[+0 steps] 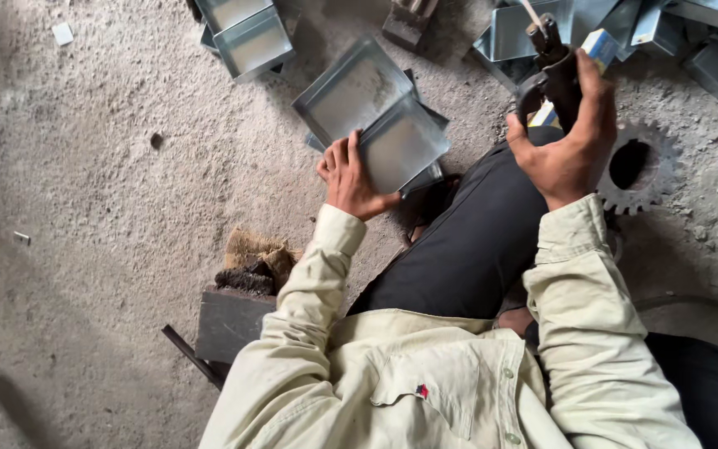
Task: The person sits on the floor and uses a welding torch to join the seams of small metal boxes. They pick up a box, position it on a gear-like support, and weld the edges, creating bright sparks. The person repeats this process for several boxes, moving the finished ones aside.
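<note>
The floor (101, 166) across the left of the frame is speckled grey-beige, darker in the shadows at lower left. The metal trays (376, 116) at upper centre are dull silver-grey with pale, dusty insides; the tool (552, 71) at upper right is dark brown-black. The shirt (425, 382) at the bottom is cream with a small red mark on its pocket, the trousers (467, 241) are black, and the toothed wheel (637, 166) at right is dusty grey.

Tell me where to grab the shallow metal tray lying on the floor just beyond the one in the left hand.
Probably best taken by the raised rim of the shallow metal tray at its left edge, coming from the left hand side: that edge lies bare, while its near right corner sits under the held tray.
</note>
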